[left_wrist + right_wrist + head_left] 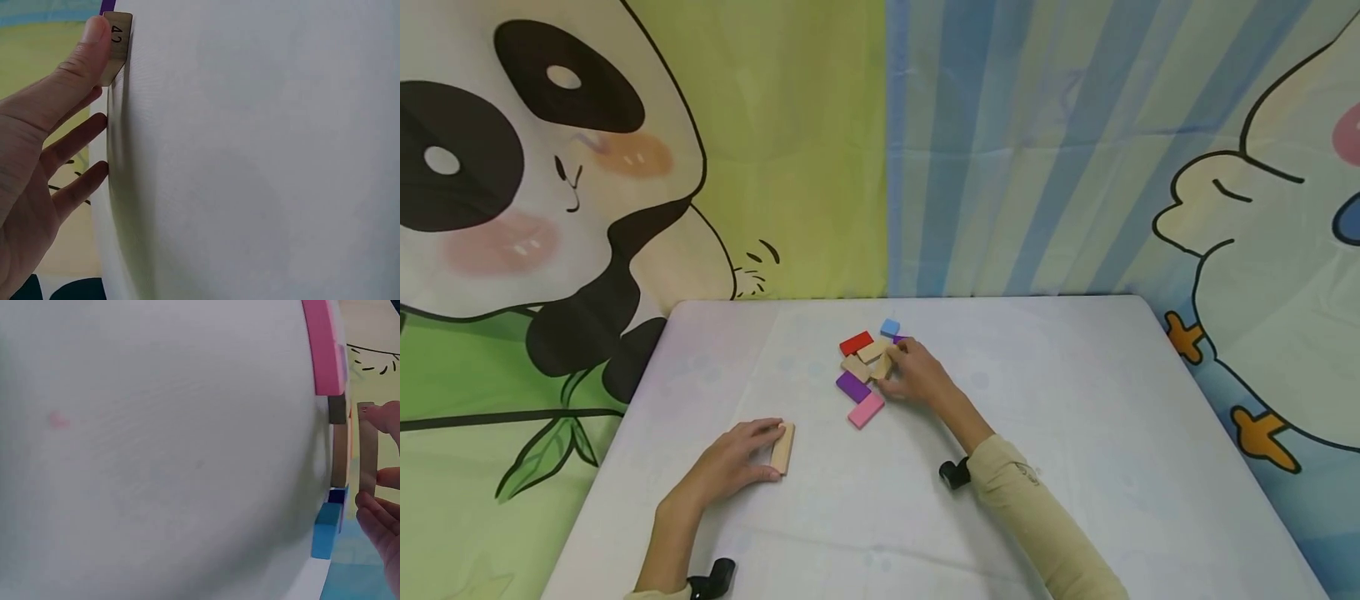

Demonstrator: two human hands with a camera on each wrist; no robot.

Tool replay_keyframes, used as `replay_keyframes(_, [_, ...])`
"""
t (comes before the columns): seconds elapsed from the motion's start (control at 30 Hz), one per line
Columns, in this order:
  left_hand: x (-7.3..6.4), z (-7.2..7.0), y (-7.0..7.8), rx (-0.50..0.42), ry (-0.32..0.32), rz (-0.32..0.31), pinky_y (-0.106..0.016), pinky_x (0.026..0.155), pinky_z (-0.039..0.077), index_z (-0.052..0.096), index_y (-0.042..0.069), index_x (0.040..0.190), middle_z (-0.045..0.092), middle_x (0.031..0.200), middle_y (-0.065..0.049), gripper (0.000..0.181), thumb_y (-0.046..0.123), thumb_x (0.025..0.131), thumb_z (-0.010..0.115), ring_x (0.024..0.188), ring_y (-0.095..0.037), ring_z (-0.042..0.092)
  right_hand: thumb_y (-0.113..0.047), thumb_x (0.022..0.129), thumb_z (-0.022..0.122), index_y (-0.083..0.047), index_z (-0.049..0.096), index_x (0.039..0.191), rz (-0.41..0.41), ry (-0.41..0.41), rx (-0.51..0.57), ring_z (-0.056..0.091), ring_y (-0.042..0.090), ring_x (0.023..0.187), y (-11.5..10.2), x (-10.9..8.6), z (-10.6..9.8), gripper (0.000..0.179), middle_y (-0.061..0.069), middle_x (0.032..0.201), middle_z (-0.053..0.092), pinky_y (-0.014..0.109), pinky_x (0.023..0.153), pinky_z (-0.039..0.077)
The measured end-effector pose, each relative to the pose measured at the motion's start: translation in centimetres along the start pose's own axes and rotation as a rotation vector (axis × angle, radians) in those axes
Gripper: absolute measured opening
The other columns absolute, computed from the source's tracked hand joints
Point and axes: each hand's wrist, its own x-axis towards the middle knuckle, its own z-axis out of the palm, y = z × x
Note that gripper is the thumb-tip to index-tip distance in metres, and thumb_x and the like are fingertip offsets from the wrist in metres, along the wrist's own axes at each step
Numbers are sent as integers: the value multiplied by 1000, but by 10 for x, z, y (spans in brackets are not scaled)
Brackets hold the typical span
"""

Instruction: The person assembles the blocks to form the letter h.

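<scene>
Wooden blocks should be light, stiff, tough, slightly slick; pinch at the ends. Left hand (730,458) low over the table (1075,400), thumb and fingers gripping a plain block (783,450) end to end; right arm reaches farther, right hand (921,377) pinching another block (883,365) beside the coloured blocks (853,387)

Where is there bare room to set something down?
The white table is bare right of the right hand and beige sleeve, and between the left hand and far edge. Crowding runs from small blue block to pink rectangular block.
</scene>
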Motion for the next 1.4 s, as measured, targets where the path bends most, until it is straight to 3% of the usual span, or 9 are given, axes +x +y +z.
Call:
replay_keyframes(0.17, [-3, -2, 1, -1, -4, -14, -56, 101, 45, 58, 12, 136, 54, 142, -4, 71, 37, 73, 81, 130, -33, 51, -35, 82, 76, -7, 60, 122, -36, 24, 133, 59, 27, 108, -13, 5, -4, 51, 18, 126, 54, 39, 92, 56])
replay_keyframes(0.3, [-3, -3, 2, 27, -3, 5, -54, 101, 46, 57, 12, 136, 54, 142, -4, 71, 38, 74, 80, 128, -31, 52, -34, 83, 75, -8, 59, 127, -59, -43, 203, 59, 26, 108, -31, 10, -5, 53, 17, 129, 52, 37, 90, 57])
replay_keyframes(0.57, [-2, -1, -1, 81, -7, 42, -51, 98, 48, 55, 13, 138, 53, 144, -3, 72, 43, 76, 77, 128, -29, 54, -33, 85, 74, -7, 55, 136, -173, -165, 171, 57, 24, 115, -73, 19, 10, 61, 17, 135, 50, 35, 98, 53])
replay_keyframes(0.77, [0, -2, -1, 104, -12, 63, -51, 98, 49, 54, 13, 139, 52, 143, -3, 72, 44, 78, 75, 127, -28, 54, -43, 86, 71, -11, 54, 139, -171, -255, 132, 55, 19, 121, -96, 28, 29, 64, 11, 140, 50, 29, 103, 49])
replay_keyframes(1.03, [0, -6, 2, 136, -14, 80, -46, 92, 52, 56, 11, 137, 57, 135, -4, 72, 43, 76, 77, 118, -25, 59, -41, 87, 71, -11, 56, 137, -162, -288, 112, 56, 18, 121, -108, 32, 43, 60, 11, 140, 51, 27, 103, 48])
replay_keyframes(1.2, [0, -7, 1, 155, -14, 86, -42, 88, 53, 58, 11, 135, 59, 126, -1, 70, 43, 76, 77, 109, -20, 61, -40, 87, 71, -10, 59, 132, -199, -279, 100, 56, 19, 122, -112, 35, 47, 55, 12, 140, 52, 26, 103, 48])
replay_keyframes(1.4, [2, -6, 0, 171, -38, 96, -42, 90, 53, 56, 10, 137, 58, 128, -2, 70, 44, 78, 75, 112, -21, 60, -38, 87, 71, -8, 61, 128, -241, -291, 90, 55, 19, 124, -116, 38, 51, 51, 13, 140, 51, 25, 104, 47])
